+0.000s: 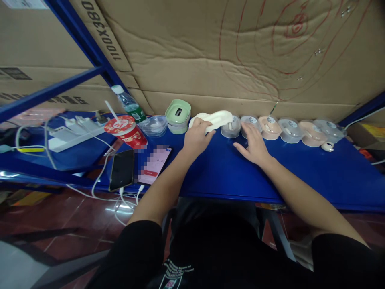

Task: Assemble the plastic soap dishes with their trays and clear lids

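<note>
My left hand (198, 136) is closed on a cream-white cloth (221, 118), which stretches to the right over the edge of the nearest grey container (231, 129). Thumb apart and fingers stretched out, my right hand (254, 145) lies at the front of a second grey container (250, 119); whether the fingertips press on it I cannot tell. A pink container (270, 127) with a clear lid stands just right of those fingers. Left of the cloth is a light green lidded box (178, 113).
More grey and pink containers continue the row rightward, with a small white object (327, 146) before them. Leftward stand a clear bowl (155, 126), a red cup (128, 130) with a straw, a bottle (129, 103), two phones (122, 170) on cables and a power strip (75, 134). Cardboard (186, 52) rises behind.
</note>
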Demonstrator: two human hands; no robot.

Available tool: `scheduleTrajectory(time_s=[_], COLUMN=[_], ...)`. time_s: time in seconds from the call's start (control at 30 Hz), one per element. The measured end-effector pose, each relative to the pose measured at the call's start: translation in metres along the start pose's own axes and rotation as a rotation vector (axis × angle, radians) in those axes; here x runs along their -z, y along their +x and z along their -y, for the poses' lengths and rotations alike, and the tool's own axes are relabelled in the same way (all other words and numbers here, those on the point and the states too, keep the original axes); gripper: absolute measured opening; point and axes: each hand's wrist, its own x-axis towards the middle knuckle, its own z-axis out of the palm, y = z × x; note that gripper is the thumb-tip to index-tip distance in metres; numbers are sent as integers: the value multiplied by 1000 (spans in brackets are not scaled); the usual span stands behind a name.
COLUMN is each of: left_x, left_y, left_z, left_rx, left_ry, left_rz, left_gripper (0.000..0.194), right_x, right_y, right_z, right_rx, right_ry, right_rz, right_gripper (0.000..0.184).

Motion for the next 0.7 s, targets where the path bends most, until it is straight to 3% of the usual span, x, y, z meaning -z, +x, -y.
scheduleTrajectory(time_s=[0.13, 0.27, 0.33, 0.4, 0.47, 0.53, 0.6, 0.7], left_x=[-3, -9, -7, -1, 8, 16, 24, 31], left_y=[-12, -16, -10, -1, 8, 13, 14, 12], left_z=[-22, -23, -14, 1, 20, 39, 53, 58], left_rx=[-96, -127, -108, -46, 61, 150, 212, 306], left_ry=[-27, 25, -6, -34, 26, 109, 160, 259], left_rz=[163, 499, 579, 460, 177, -11, -91, -13], left_gripper=[36, 37, 34, 31, 28, 39, 54, 60], right_x=[1, -10, -14, -16, -14, -12, -10, -10], right_y=[0, 2, 1, -1, -3, -4, -4, -3], right_z=[8, 17, 18, 20, 22, 24, 25, 19], right_rx=[72, 288, 313, 294, 295, 313, 321, 279], right_ry=[-5, 135, 171, 164, 164, 185, 209, 225], right_rz=[33, 321, 413, 426, 424, 412, 381, 315], right_gripper=[82, 64, 62, 59, 57, 58, 60, 57])
